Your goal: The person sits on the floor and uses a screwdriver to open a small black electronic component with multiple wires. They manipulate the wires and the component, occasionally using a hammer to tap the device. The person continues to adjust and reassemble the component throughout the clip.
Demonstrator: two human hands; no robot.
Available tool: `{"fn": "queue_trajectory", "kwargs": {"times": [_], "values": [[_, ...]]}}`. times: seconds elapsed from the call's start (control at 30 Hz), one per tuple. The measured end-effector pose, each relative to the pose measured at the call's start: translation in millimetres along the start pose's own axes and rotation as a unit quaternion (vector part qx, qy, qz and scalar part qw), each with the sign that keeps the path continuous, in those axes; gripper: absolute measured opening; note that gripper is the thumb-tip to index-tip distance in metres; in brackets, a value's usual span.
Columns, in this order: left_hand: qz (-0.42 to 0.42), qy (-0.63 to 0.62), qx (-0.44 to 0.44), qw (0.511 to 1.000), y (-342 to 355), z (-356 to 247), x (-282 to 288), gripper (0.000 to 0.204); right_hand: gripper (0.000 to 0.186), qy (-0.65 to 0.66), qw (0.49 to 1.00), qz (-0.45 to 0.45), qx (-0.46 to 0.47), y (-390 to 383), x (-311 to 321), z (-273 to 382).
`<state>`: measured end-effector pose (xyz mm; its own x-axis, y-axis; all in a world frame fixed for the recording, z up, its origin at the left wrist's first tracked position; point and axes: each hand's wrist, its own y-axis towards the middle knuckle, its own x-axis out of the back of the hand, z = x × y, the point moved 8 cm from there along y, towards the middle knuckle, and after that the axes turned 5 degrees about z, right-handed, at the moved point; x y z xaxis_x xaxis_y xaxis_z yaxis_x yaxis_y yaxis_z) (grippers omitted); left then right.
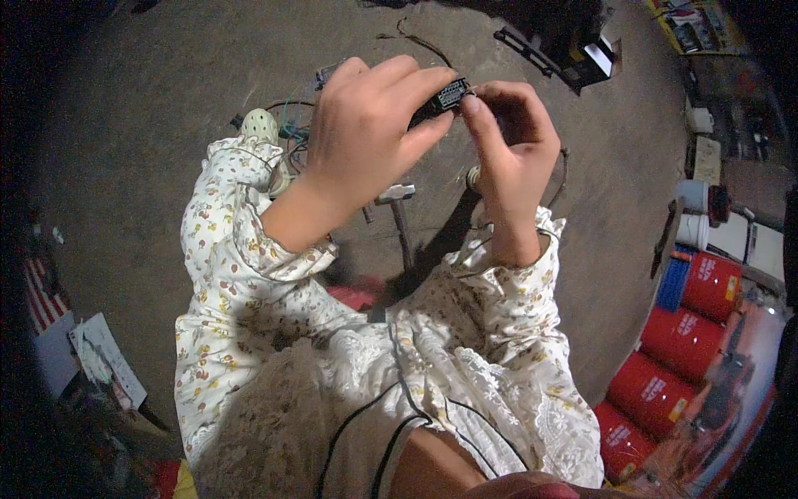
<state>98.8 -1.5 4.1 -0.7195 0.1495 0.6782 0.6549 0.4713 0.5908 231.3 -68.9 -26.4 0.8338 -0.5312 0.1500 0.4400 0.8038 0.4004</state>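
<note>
My left hand (366,125) is closed round a small black block-shaped part (452,94) with pale markings on its face. The fingers hide much of it, so its exact kind does not show. At the part's right end, my right hand (511,137) pinches with thumb and forefinger. Whether a thin wire or pin is in that pinch is too small to tell. Both hands are raised over the floor, above my lap. Beneath them a hammer (396,193) lies with its head away from me. Thin coloured wires (293,125) are partly hidden behind my left hand.
A cream clog (259,125) is on my left foot. Several red drums (682,337) line the right side, with a white bucket (692,230) beyond them. A dark metal bar (528,51) lies at the far right, and a printed sheet (106,359) at the left.
</note>
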Motion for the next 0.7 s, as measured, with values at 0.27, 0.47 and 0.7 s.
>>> {"fn": "queue_trajectory", "kwargs": {"times": [0.27,0.47,0.7], "values": [[0.186,-0.015,0.033,0.982,-18.6,24.2,-55.3,0.027,0.018,0.368,0.925,-0.054,-0.077,14.1,60.2,-34.5],[0.194,-0.045,0.106,0.974,-18.5,46.3,-60.6,0.029,0.014,0.484,0.855,-0.061,-0.173,9.3,59.6,-69.3],[0.209,-0.095,0.179,0.957,-23.3,58.5,-64.9,0.030,0.025,0.519,0.826,-0.053,-0.211,-9.7,62.9,-88.5]]}}
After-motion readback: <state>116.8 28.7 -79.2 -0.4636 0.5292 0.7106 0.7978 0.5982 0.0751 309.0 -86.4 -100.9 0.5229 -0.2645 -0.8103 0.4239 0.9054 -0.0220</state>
